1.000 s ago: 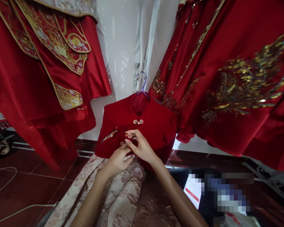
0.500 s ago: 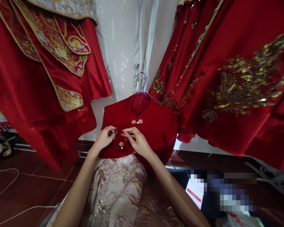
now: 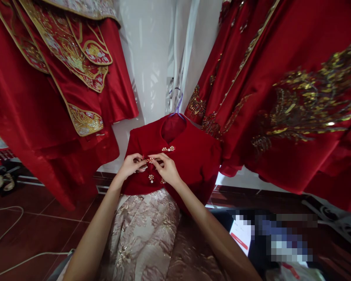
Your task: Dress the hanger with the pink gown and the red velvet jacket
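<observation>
A short red jacket [image 3: 190, 156] hangs on a purple hanger [image 3: 179, 107] in front of me. At its neck a jewelled pearl clasp [image 3: 168, 148] is joined. Below that, my left hand [image 3: 132, 165] pinches one jewelled half of the second clasp at the jacket's left front edge. My right hand [image 3: 166, 168] pinches the other half, which has a small orange-red loop [image 3: 148, 160]. The two halves meet between my fingertips; whether they are hooked together I cannot tell. Lower down, a flower-shaped pearl clasp half [image 3: 151, 178] hangs free.
Below the jacket is a pale floral brocade skirt [image 3: 143, 230]. Red embroidered gowns hang left [image 3: 84, 78] and right [image 3: 280, 117]. A lit phone [image 3: 240, 236] lies at lower right. A white cable [image 3: 23, 261] runs over the tiled floor, and shoes [image 3: 4, 183] stand at far left.
My right hand has moved left and slightly up, bringing the loop to the clasp half in my left hand. My left hand has shifted slightly upward.
</observation>
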`<action>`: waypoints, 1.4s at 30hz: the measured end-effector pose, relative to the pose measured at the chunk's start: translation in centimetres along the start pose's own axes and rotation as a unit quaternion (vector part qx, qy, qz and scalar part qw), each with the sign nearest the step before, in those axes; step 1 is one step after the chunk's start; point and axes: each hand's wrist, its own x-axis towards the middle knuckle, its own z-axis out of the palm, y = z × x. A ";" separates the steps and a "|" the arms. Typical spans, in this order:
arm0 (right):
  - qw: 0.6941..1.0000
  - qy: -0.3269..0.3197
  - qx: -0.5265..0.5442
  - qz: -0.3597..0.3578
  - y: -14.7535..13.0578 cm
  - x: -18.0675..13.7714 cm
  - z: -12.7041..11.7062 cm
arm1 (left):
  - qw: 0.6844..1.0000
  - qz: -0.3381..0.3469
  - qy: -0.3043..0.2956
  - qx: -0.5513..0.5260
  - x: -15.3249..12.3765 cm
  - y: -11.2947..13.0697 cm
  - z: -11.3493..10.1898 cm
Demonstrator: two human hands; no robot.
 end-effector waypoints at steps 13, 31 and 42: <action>1.000 0.022 0.005 0.014 1.3 0.1 0.2 | 0.985 0.055 0.114 -0.115 -2.1 -0.8 1.4; 0.996 0.080 -0.040 0.011 -0.4 -1.0 1.1 | 0.984 0.127 0.121 -0.002 -3.4 -0.5 2.6; 0.991 0.109 -0.077 0.012 0.0 -0.9 1.6 | 0.974 0.163 0.109 0.109 -3.3 0.0 2.0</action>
